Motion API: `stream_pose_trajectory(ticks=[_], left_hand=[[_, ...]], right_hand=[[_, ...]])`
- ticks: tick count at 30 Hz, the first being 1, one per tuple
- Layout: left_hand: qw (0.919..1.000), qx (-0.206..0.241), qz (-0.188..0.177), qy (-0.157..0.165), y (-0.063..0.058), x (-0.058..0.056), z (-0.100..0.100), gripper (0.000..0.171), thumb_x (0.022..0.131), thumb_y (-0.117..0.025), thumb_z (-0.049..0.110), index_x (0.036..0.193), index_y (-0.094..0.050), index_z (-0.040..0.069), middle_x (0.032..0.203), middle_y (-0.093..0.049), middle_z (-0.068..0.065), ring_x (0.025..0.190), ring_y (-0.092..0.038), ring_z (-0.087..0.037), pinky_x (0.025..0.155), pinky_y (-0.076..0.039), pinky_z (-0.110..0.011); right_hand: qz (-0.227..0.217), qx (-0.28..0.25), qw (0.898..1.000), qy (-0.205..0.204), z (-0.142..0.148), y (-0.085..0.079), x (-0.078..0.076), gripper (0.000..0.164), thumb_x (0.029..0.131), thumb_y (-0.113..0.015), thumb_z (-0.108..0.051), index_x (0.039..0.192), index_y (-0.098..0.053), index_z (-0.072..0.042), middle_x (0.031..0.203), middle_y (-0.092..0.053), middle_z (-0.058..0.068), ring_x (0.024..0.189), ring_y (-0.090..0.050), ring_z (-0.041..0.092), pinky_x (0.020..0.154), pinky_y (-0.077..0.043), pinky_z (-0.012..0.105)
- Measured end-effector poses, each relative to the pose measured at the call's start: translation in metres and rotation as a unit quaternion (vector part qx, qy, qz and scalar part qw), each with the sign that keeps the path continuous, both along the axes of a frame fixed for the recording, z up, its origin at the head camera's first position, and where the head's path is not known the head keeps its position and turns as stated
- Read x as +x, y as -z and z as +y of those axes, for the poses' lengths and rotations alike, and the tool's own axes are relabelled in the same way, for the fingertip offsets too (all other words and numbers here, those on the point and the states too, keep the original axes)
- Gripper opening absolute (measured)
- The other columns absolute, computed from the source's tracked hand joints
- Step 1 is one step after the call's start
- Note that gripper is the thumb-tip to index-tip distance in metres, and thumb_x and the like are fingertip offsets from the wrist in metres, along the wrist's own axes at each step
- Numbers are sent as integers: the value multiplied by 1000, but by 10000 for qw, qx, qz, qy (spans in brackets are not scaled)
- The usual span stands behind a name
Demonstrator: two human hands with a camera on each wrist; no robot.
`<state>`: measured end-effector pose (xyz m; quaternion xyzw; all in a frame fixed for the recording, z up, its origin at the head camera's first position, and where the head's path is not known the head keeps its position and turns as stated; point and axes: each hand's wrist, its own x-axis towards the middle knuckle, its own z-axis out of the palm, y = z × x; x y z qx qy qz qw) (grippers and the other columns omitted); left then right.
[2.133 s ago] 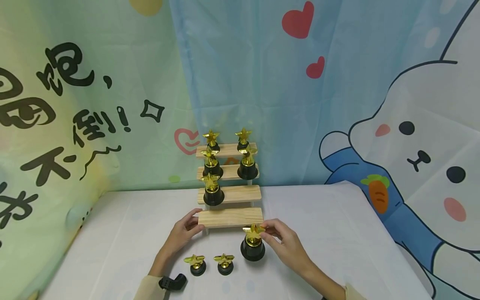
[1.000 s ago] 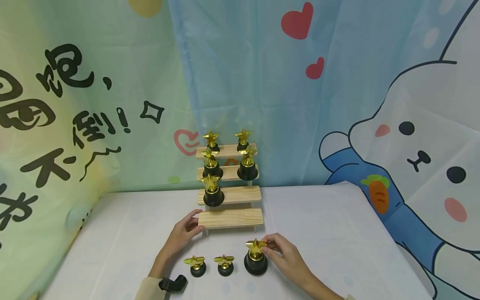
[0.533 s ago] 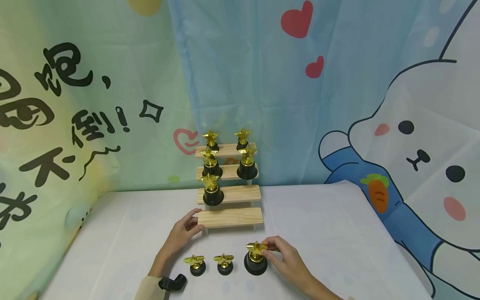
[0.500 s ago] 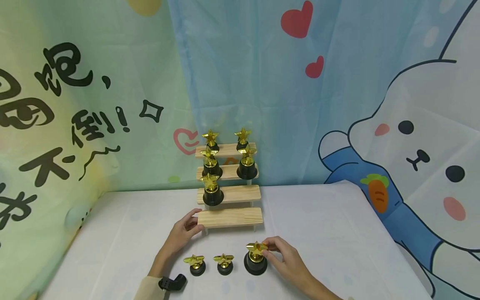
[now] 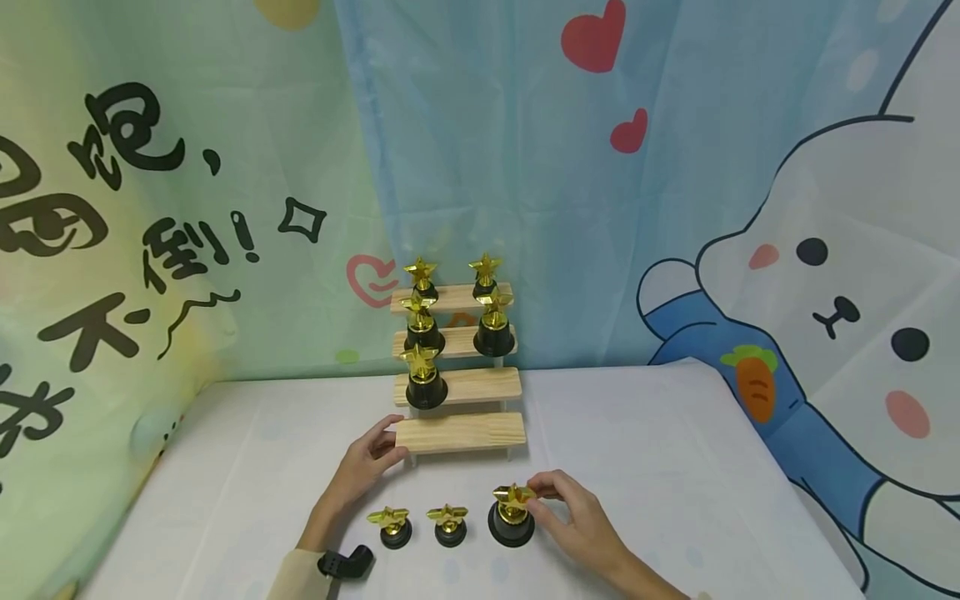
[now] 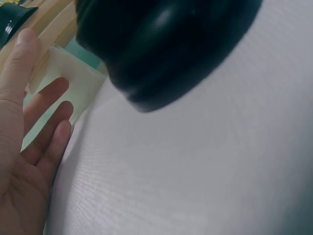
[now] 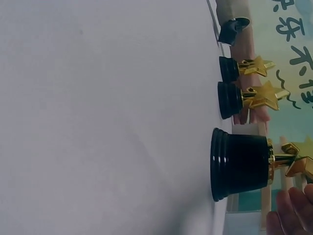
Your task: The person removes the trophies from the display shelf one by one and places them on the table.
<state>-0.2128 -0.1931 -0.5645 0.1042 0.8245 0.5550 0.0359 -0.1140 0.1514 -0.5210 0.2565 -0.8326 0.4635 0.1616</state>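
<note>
My right hand [image 5: 573,517] pinches the gold star of a large trophy [image 5: 512,527] between thumb and fingers. Its black base stands upright on the white table, also seen in the right wrist view, where the fingertips [image 7: 288,208] are right at the star. To its left stand two small star trophies, one in the middle [image 5: 450,530] and one farther left [image 5: 394,528]. My left hand [image 5: 363,467] grips the left end of the lowest step of a wooden tiered stand [image 5: 461,434], thumb at the front corner. In the left wrist view its fingers [image 6: 54,115] lie by the stand's pale leg.
Several star trophies stand on the upper steps: two on the top, two on the second, and one [image 5: 426,385] at the left of the third. A printed cloth backdrop [image 5: 525,167] hangs behind the white table [image 5: 675,467]. A black wrist device [image 5: 345,563] sits on the left wrist.
My right hand has brought the large trophy from just before the lowest step toward me, into line with the small trophies; over the last half second it stays there. The left hand keeps its place.
</note>
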Motion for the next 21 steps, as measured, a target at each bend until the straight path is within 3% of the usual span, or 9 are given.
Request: stream_pose_trajectory(ticks=[12,19,21], left_hand=[[9998,-137,75,-102,-2,1,2,59,89,-70,21,142,-46,9,115,-71,-13,107,-67,-22,89,-52,-19],[9999,-156,0,29,-29,12,7,58,91,-68,16,142,-45,3,115,-70,-17,108,-66,-28,89,-52,-19],[9999,-120,-3,62,-29,13,7,58,90,-69,18,142,-45,5,115,-70,-16,108,-66,-26,90,-52,-21]], right_hand=[[-28,-64,9999,115,2,-11,-13,21,88,-67,-2,108,-62,-9,101,-68,-1,91,-67,16,83,-56,28],[-44,-47,9999,122,-1,-19,-23,17,91,-65,-5,107,-62,-8,101,-69,3,92,-67,14,83,-56,28],[-81,-31,9999,115,-2,-21,-27,16,92,-64,-7,108,-62,-8,101,-68,4,92,-66,12,84,-56,28]])
